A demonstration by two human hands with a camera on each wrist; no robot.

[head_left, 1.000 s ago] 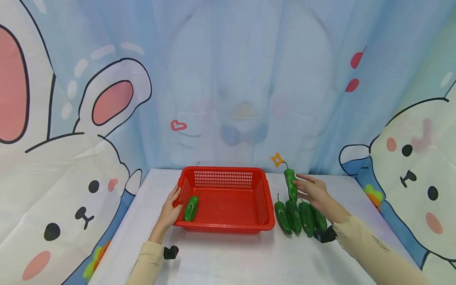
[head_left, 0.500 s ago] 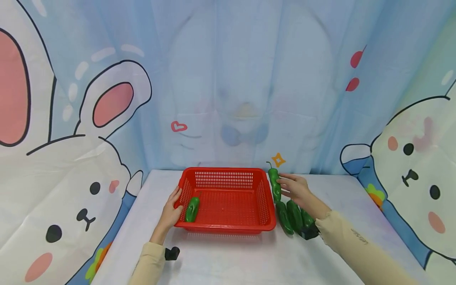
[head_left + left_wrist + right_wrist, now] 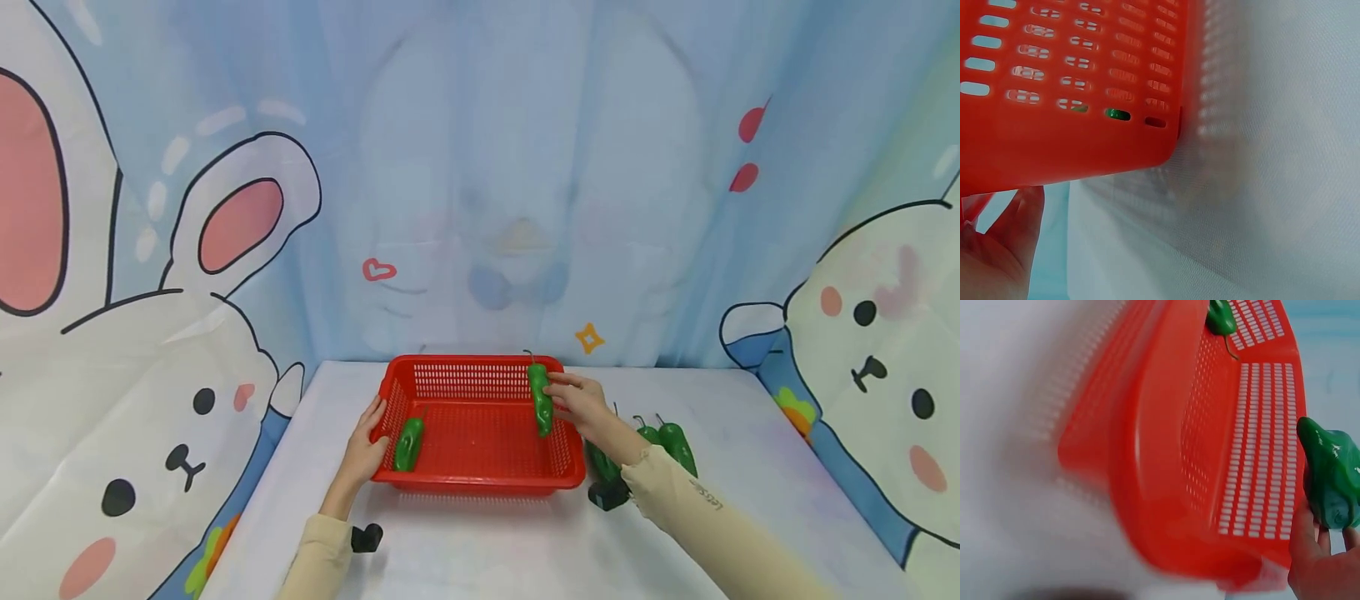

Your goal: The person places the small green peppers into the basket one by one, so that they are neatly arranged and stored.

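Observation:
My right hand [image 3: 588, 406] pinches a green chili pepper [image 3: 540, 400] between thumb and fingers, stem up, over the right side of a red plastic basket [image 3: 480, 481]. In the right wrist view the pepper [image 3: 1335, 478] hangs beyond the basket's near rim, its lower end toward the camera. At the basket's left side, my left hand [image 3: 363, 450] grips the rim, the thumb on the inner side. The left wrist view has that hand [image 3: 1007, 244] at the rim's edge, partly cut off. Another green pepper [image 3: 408, 444] lies inside the basket near the left wall.
Several more green peppers [image 3: 677, 447] lie on the white tabletop [image 3: 480, 550] right of the basket, partly hidden by my right forearm. A curtain [image 3: 480, 167] printed with cartoon rabbits hangs behind the table. Dark wrist devices [image 3: 609, 493] sit below each wrist.
My right hand has carried the held pepper leftward, from above the other peppers to over the basket's right side. My left hand stays at the basket's left rim.

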